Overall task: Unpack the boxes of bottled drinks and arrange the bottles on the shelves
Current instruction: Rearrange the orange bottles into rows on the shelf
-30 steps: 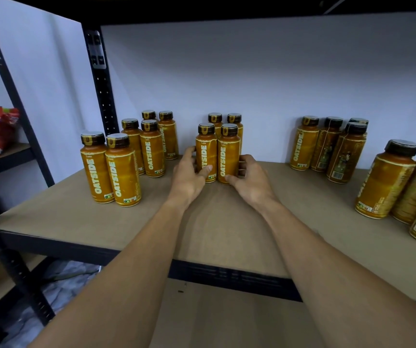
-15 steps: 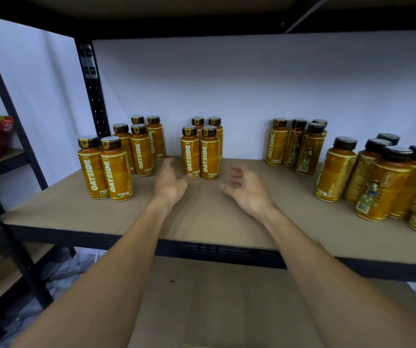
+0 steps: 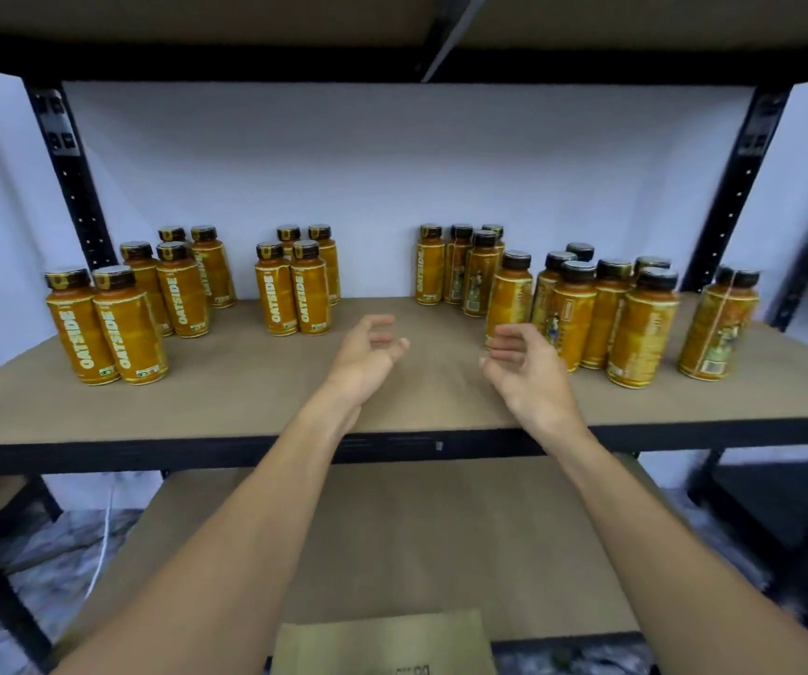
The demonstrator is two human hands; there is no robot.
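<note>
Orange Oatside bottles with black caps stand in clusters on the brown shelf board [image 3: 226,401]. A neat group of several [image 3: 294,289] stands left of centre, another group [image 3: 143,294] at the far left, and a loose crowd [image 3: 587,309] on the right. My left hand [image 3: 367,353] hovers above the board, fingers loosely curled and holding nothing. My right hand [image 3: 523,367] hovers beside it, palm inward and also holding nothing, just in front of the nearest right-hand bottle [image 3: 509,294].
Black metal uprights [image 3: 75,187] frame the shelf on both sides, with another shelf overhead. A lower brown shelf board [image 3: 392,538] lies below, and the flap of a cardboard box [image 3: 382,640] shows at the bottom edge. A white wall backs the shelf.
Both hands let go of the centre bottle group and drew back toward the right. The view shifted right and pulled back, bringing more right-hand bottles into sight.
</note>
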